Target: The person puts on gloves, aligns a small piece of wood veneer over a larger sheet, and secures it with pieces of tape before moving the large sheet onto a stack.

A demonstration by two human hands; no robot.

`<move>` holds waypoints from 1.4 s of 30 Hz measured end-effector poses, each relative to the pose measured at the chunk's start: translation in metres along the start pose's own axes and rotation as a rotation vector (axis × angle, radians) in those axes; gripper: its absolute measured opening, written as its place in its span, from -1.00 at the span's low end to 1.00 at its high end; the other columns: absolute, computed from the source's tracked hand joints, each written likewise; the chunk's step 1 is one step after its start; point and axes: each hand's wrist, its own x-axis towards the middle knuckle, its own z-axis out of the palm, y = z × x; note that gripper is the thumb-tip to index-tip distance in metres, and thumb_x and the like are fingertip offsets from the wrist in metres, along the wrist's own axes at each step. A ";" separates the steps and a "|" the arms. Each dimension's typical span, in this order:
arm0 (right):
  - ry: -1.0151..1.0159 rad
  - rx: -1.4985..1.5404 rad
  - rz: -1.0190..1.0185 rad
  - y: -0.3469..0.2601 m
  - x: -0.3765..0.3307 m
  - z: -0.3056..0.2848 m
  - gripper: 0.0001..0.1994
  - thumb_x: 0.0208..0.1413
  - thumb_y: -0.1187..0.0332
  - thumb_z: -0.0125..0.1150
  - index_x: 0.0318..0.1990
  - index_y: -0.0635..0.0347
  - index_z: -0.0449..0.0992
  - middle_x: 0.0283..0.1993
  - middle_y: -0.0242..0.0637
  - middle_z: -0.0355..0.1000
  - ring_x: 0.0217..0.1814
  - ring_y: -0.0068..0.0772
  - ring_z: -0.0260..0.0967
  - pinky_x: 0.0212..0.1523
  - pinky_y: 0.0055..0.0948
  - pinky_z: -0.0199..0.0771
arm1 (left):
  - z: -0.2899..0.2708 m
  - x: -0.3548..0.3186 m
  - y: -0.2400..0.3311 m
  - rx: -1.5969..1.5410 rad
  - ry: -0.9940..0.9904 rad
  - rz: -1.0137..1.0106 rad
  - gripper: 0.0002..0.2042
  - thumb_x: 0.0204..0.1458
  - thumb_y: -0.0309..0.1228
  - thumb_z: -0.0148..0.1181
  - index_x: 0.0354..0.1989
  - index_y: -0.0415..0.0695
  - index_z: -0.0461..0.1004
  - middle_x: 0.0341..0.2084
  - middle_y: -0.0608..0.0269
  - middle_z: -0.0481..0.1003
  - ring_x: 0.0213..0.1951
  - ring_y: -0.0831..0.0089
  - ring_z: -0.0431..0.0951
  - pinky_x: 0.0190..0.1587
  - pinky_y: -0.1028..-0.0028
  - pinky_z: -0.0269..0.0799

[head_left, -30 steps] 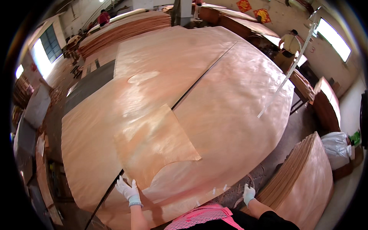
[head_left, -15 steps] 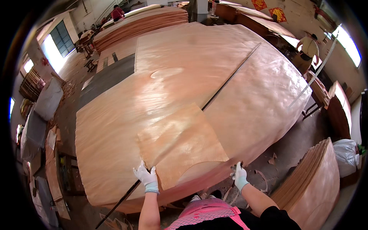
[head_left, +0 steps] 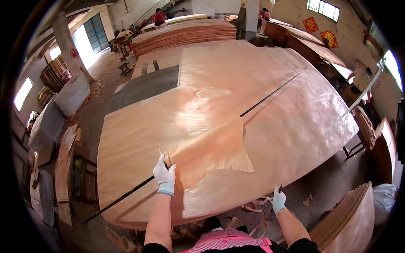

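Note:
My left hand (head_left: pixel 165 176), in a white glove, is closed round a long thin black rod (head_left: pixel 122 199) and the edge of a loose piece of tan wood veneer (head_left: pixel 215 154). The rod runs under that piece and comes out beyond its far corner; its near part is raised, casting a shadow. Beneath lies a broad veneer sheet (head_left: pixel 139 139) on a large stack. My right hand (head_left: pixel 278 202), also gloved, is at the stack's near right edge, closed on a small dark object (head_left: pixel 280 189) whose tip sticks up; its kind is unclear.
A pile of veneer (head_left: pixel 346 215) stands at the lower right, by a clear plastic bag (head_left: pixel 384 200). Curled offcuts (head_left: pixel 253 206) lie below the near edge. A dark grey sheet (head_left: pixel 147 87) covers the far left. Another stack (head_left: pixel 185 37) and other people stand farther back.
My left hand has lifted the near part of the rod, and the veneer piece has risen and bent with it. The view has shifted. My right hand remains near the stack's edge.

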 end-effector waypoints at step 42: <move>0.017 -0.114 -0.001 -0.021 0.008 -0.034 -0.46 0.27 -0.15 -0.05 -0.16 0.25 0.50 -0.58 -0.39 0.37 -0.70 -0.44 0.38 -0.76 -0.48 0.15 | -0.020 -0.132 -0.057 0.113 -0.142 -0.082 -0.38 -0.14 -0.59 0.28 0.20 -0.20 0.30 -0.14 0.17 0.49 0.01 0.27 0.46 0.45 0.03 -0.21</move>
